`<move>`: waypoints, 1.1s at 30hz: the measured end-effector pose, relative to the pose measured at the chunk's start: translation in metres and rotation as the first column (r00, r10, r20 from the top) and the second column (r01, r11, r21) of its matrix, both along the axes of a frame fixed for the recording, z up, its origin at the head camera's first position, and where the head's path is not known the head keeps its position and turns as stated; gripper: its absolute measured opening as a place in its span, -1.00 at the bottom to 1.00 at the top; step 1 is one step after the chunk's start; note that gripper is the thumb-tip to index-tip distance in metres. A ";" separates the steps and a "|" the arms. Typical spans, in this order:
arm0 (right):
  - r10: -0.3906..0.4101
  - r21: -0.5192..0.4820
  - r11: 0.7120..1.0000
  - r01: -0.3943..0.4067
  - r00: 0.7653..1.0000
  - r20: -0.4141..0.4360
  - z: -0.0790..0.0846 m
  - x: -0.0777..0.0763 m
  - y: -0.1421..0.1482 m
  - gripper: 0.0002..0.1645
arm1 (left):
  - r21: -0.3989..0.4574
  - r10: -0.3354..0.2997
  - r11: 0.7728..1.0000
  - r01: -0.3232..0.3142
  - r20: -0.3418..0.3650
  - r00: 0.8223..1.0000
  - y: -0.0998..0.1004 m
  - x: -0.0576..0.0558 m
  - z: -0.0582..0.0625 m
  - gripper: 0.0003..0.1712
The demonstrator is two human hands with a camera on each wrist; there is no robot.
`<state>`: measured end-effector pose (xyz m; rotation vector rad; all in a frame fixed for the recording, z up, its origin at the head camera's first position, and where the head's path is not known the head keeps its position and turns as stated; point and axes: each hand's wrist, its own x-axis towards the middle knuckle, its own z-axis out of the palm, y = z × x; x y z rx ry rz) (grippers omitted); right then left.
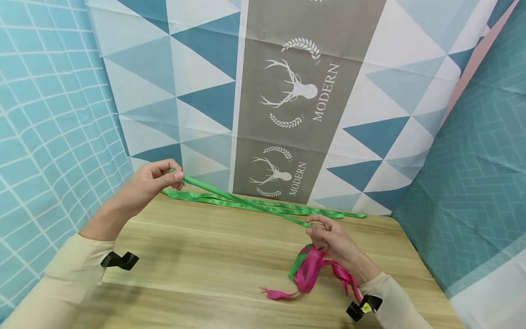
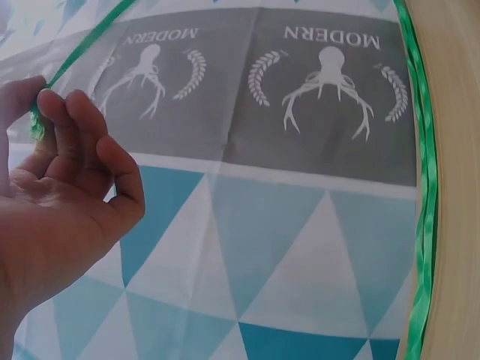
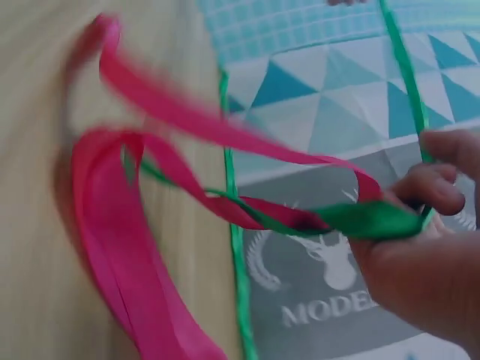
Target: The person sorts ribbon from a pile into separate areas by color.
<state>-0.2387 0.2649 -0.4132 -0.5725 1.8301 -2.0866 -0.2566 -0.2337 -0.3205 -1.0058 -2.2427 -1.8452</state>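
Note:
A green ribbon (image 1: 218, 190) runs taut between my two hands above the table. My left hand (image 1: 141, 185) pinches one end between thumb and fingertips; in the left wrist view a frayed green tip (image 2: 36, 124) pokes out below the pinch. Lower and to the right, my right hand (image 1: 334, 240) pinches the other part of the ribbon. Below that hand hang pink ribbons (image 1: 309, 270) along with a green length (image 1: 299, 265), and a frayed pink end reaches out to the left. In the right wrist view the pink loops are partly blurred.
Several green ribbons (image 1: 246, 204) lie side by side along the back edge of the wooden table (image 1: 197, 260). A patterned cloth (image 1: 205, 91) with deer heads and triangles hangs right behind it. Blue tiled sheets flank the left and right sides.

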 end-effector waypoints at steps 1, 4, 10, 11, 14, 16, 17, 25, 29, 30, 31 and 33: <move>-0.053 0.077 0.995 0.056 0.997 -0.050 0.001 0.001 0.001 -0.70 | -0.018 0.016 1.000 -0.016 0.003 1.000 -0.001 0.000 0.000 -0.84; -0.161 0.251 0.944 0.214 0.963 -0.216 0.006 0.005 0.006 -0.66 | -0.030 0.034 0.999 -0.033 0.015 0.999 -0.005 -0.002 0.001 -0.82; -0.226 0.296 0.890 0.347 0.899 -0.374 0.016 0.011 0.028 -0.72 | 0.052 0.009 0.999 -0.011 0.037 0.999 -0.015 -0.006 0.001 -0.79; -0.228 0.285 0.892 0.351 0.894 -0.387 0.018 0.012 0.032 -0.72 | 0.058 0.013 0.998 -0.015 0.038 0.999 -0.017 -0.007 0.000 -0.79; -0.238 0.282 0.881 0.379 0.872 -0.427 0.021 0.015 0.045 -0.72 | 0.058 0.035 0.998 -0.038 0.048 0.998 -0.023 -0.008 -0.001 -0.77; -0.246 0.309 0.856 0.414 0.853 -0.460 0.022 0.017 0.052 -0.73 | 0.056 0.049 0.997 -0.052 0.059 0.997 -0.026 -0.009 -0.003 -0.76; -0.252 0.327 0.839 0.435 0.843 -0.475 0.023 0.018 0.056 -0.74 | 0.056 0.052 0.997 -0.056 0.064 0.997 -0.028 -0.010 -0.003 -0.76; -0.180 0.479 0.695 0.537 0.775 -0.606 0.018 0.013 0.080 -0.77 | -0.002 0.107 0.994 -0.108 0.119 0.987 -0.033 -0.020 -0.019 -0.61; -0.161 0.525 0.698 0.487 0.821 -0.548 0.012 0.005 0.094 -0.76 | -0.061 0.169 0.985 -0.162 0.155 0.973 -0.038 -0.032 -0.032 -0.52; -0.166 0.533 0.702 0.471 0.837 -0.522 0.010 0.002 0.098 -0.77 | -0.085 0.181 0.982 -0.169 0.160 0.970 -0.039 -0.035 -0.036 -0.51; -0.171 0.539 0.710 0.453 0.853 -0.493 0.007 -0.001 0.102 -0.77 | -0.104 0.198 0.978 -0.182 0.169 0.966 -0.041 -0.039 -0.039 -0.49; -0.190 0.552 0.715 0.428 0.879 -0.437 0.002 -0.008 0.110 -0.74 | -0.140 0.226 0.969 -0.202 0.187 0.956 -0.042 -0.049 -0.047 -0.47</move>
